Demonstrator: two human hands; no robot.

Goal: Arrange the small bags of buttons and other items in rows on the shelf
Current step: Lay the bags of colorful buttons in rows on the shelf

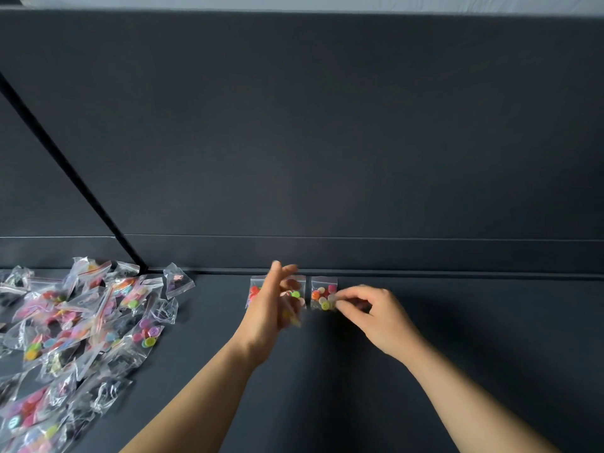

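Two bare forearms reach up from the bottom edge of the view, over a dark, matt shelf (457, 338) that fills the lower half. Behind it rises a plain dark back panel (327, 125), crossed at the far left by a thin black strut (65, 165).

A loose pile of bags (75, 322) sprawls over the left part of the shelf: small clear zip bags, many holding bright buttons, lying at all angles and overlapping. Everything else is placed from this pile.

To the right of the pile, well apart from it, a short row has been started against the shelf's back edge. The red-button bag (255, 291) stands nearest the pile. The middle bag (296, 288) comes next, largely hidden. The rightmost bag (322, 294) lies farthest from the pile, its long axis running front to back.

The left hand (273, 305) hovers over the two bags nearer the pile, fingers pointing up and away. It is smeared by motion, so whether it holds anything cannot be told. The right hand (376, 313) lies on the far side of the row from the pile, fingers curled, pinching the right edge of the rightmost bag between thumb and fingertips.

The row looks barely begun. Since the unsorted bags lie toward the left hand's side, that hand is likely the nearer one for fetching the next bag.
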